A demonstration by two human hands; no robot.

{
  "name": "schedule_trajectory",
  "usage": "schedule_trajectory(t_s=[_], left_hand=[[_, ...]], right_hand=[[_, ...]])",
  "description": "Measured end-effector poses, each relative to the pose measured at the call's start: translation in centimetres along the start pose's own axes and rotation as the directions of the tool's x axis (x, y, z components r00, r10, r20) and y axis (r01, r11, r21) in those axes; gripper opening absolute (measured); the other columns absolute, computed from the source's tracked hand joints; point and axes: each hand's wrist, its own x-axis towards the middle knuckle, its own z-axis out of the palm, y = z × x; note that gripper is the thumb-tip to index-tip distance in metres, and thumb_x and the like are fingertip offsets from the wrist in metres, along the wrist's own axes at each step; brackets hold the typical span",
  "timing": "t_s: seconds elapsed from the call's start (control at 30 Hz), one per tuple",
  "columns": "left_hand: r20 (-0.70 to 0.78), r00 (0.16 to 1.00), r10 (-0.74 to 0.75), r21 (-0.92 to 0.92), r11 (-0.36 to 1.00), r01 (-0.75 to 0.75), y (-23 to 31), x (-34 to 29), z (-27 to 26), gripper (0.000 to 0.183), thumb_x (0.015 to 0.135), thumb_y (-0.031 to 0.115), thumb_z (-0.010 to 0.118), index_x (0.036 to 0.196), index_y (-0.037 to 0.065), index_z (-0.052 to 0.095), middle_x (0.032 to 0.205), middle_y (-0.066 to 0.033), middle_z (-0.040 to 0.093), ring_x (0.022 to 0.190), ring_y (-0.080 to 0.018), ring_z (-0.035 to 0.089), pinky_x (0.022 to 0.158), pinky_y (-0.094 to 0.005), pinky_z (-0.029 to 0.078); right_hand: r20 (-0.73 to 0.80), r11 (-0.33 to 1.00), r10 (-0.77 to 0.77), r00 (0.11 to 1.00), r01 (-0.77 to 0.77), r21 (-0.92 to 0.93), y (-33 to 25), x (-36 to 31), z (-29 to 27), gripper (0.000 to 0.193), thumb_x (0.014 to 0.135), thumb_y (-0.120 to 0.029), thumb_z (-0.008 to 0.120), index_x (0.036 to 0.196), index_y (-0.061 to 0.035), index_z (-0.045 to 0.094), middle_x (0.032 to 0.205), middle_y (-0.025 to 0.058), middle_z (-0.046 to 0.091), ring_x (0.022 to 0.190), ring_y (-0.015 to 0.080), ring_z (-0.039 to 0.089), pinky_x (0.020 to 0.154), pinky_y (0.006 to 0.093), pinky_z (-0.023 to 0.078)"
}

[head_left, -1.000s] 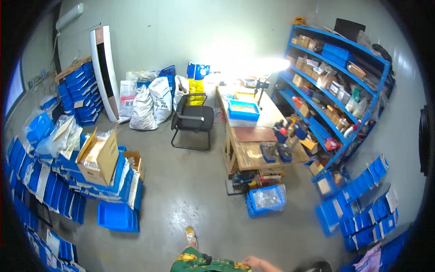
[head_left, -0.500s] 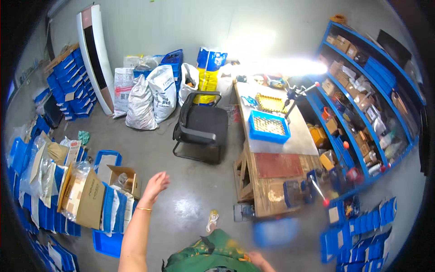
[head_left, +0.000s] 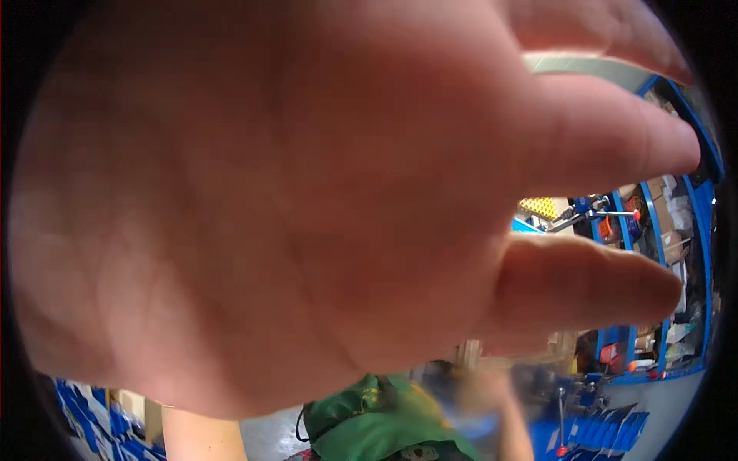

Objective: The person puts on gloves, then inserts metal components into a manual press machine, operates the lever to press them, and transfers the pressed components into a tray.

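Most of the view is covered by the palm of my left hand (head_left: 292,215), held very close in front of the camera. Its fingers are stretched out to the right, with gaps between them, and nothing is seen in them. The left forearm (head_left: 201,434) rises from the lower edge beneath the palm. At the lower middle-right, my right hand (head_left: 486,390) is smeared by motion beside the green garment (head_left: 369,419) on my body; its fingers cannot be made out. The palm hides the chair, the sacks and most of the workbench.
Through the finger gaps show a yellow tray (head_left: 540,207) and a lever tool with a red knob (head_left: 607,215). Blue shelves (head_left: 703,211) with boxes and bags stand on the right. Blue bins (head_left: 607,432) lie at lower right, others at lower left (head_left: 77,407).
My left hand has risen from beside the cardboard box to just before the camera, blocking most of the view. The right hand has come further into view at the lower right.
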Motion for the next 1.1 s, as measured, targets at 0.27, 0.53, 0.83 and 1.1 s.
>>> schedule_trajectory(t_s=[0.27,0.53,0.83,1.1], left_hand=[[0.031,0.998,-0.049,-0.115,0.992,0.052,9.4,9.1,-15.1,0.085,0.099,0.065,0.024,0.156,0.004,0.008,0.16,-0.0252,0.006,0.149,-0.041,0.006,0.116,-0.0601,0.022],[0.126,0.985,-0.114,-0.192,0.972,0.137,12.8,20.8,-23.1,0.083,0.099,0.064,0.024,0.156,0.005,0.007,0.161,-0.0254,0.005,0.149,-0.0409,0.006,0.115,-0.0611,0.023],[0.296,0.934,-0.199,-0.429,0.846,0.316,3.0,35.3,-32.0,0.078,0.101,0.06,0.024,0.156,0.007,0.011,0.16,-0.0261,0.011,0.148,-0.0414,0.014,0.112,-0.0632,0.027],[-0.398,0.815,-0.421,0.563,0.59,0.579,-19.0,32.9,-53.6,0.035,0.102,0.03,0.051,0.125,0.004,0.057,0.118,-0.0102,0.063,0.107,-0.0206,0.062,0.091,-0.0333,0.049]], right_hand=[[0.559,0.851,0.214,0.801,0.128,-0.509,-7.9,-1.2,12.1,0.027,0.09,-0.026,0.056,0.109,-0.0088,0.067,0.1,0.0118,0.068,0.089,0.0256,0.064,0.078,0.0427,0.051],[0.408,0.924,0.297,0.863,-0.368,0.104,-19.8,-3.4,17.8,0.043,0.094,-0.03,0.065,0.121,0.0033,0.061,0.099,0.0128,0.07,0.085,0.0221,0.071,0.072,0.0346,0.055],[0.311,0.749,0.451,0.837,-0.544,0.379,-28.8,5.8,23.9,0.027,0.094,-0.025,0.063,0.105,-0.0007,0.068,0.087,0.0089,0.07,0.08,0.0198,0.071,0.067,0.033,0.054],[-0.47,0.986,0.158,0.869,-0.164,0.029,-38.6,18.1,27.1,0.023,0.082,-0.01,0.068,0.103,-0.0043,0.064,0.109,0.0153,0.064,0.112,0.0347,0.058,0.095,0.0432,0.045]])
